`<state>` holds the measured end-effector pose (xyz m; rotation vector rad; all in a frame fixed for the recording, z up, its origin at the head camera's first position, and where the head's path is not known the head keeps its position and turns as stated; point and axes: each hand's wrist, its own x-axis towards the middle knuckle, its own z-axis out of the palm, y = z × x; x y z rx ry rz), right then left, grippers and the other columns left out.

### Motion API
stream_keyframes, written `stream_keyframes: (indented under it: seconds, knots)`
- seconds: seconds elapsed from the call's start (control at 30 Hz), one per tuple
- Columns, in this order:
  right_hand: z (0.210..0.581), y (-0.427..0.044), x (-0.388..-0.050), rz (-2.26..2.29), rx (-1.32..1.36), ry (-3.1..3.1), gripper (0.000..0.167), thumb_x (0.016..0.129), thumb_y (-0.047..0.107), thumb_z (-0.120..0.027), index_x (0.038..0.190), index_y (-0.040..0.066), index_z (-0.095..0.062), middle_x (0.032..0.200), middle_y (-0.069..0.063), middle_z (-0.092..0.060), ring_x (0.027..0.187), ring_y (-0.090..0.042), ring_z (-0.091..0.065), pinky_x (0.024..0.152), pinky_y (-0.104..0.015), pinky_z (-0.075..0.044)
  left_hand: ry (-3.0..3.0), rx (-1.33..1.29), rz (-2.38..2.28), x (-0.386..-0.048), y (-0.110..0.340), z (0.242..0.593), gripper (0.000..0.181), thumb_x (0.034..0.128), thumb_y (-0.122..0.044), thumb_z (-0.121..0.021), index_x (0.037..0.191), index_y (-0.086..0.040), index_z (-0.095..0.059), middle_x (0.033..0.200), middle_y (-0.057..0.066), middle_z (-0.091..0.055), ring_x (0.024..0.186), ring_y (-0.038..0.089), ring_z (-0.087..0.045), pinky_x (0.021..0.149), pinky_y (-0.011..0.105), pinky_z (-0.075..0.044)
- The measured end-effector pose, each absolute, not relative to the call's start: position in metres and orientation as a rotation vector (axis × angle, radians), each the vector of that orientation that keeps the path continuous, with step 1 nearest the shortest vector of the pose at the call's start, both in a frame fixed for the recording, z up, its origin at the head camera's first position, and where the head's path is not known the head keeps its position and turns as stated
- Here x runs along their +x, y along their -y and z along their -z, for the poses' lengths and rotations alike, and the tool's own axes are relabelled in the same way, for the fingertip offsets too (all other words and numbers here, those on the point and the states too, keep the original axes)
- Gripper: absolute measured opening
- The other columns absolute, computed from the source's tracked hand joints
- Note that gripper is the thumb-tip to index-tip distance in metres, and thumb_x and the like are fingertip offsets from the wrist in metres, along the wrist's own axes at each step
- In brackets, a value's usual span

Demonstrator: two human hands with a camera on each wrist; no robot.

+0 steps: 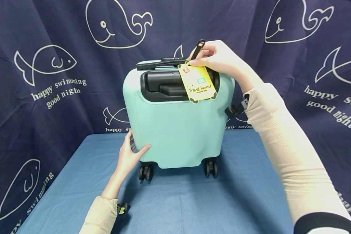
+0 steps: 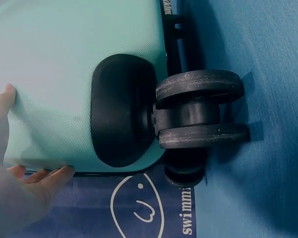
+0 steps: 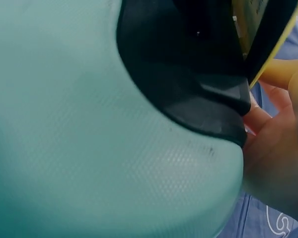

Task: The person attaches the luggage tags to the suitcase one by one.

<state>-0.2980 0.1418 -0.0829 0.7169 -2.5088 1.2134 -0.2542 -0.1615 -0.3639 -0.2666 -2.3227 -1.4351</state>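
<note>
A mint-green suitcase (image 1: 178,130) stands upright on its black wheels (image 1: 146,172), its black top handle (image 1: 161,64) at the upper edge. At its top right, my right hand (image 1: 212,57) pinches a yellow luggage tag (image 1: 197,83) near its upper end, where a black strap (image 1: 197,49) sticks up. The tag hangs over the dark recess (image 1: 163,86) in the suitcase front. My left hand (image 1: 130,157) holds the lower left side, thumb on the front face and fingers round the edge. In the left wrist view, a double wheel (image 2: 201,111) is near that hand.
A blue cloth (image 1: 175,208) covers the table under the suitcase. Behind and at both sides hangs a navy curtain (image 1: 61,29) with white whales, fish and lettering. Small black wrist devices (image 1: 237,109) are on both sleeves.
</note>
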Motion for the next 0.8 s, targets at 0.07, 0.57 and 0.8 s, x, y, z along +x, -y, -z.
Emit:
stream_keyframes:
  seconds: [0.07,0.57,0.8]
  knots:
    - [0.082,-0.141,-0.299,-1.181,0.705,2.524,0.011,0.084,0.024,-0.069,0.090,0.014,-0.068,0.071,0.016,-0.065,0.068,-0.004,-0.053,0.064,-0.018,-0.039,2.326,-0.268,1.436,-0.254,0.162,0.364,0.090,0.0761,-0.045,-0.074,0.148,-0.025,-0.023,0.141,0.008,-0.041,0.125,0.029,-0.046,0.100,0.045,-0.043]
    - [0.085,-0.136,-0.315,-1.072,0.793,2.430,0.023,0.088,0.022,-0.064,0.107,0.010,-0.067,0.080,0.010,-0.062,0.073,-0.007,-0.052,0.069,-0.019,-0.035,2.345,-0.252,1.441,-0.255,0.162,0.365,0.092,0.0756,-0.047,-0.074,0.148,-0.026,-0.021,0.144,0.007,-0.038,0.125,0.028,-0.046,0.100,0.045,-0.043]
    - [0.086,-0.133,-0.321,-1.259,0.822,2.355,0.007,0.086,0.020,-0.066,0.081,0.016,-0.063,0.084,0.012,-0.066,0.077,-0.005,-0.055,0.069,-0.017,-0.036,2.332,-0.258,1.445,-0.255,0.163,0.365,0.092,0.0755,-0.045,-0.075,0.148,-0.027,-0.022,0.143,0.007,-0.039,0.125,0.028,-0.047,0.100,0.045,-0.043]
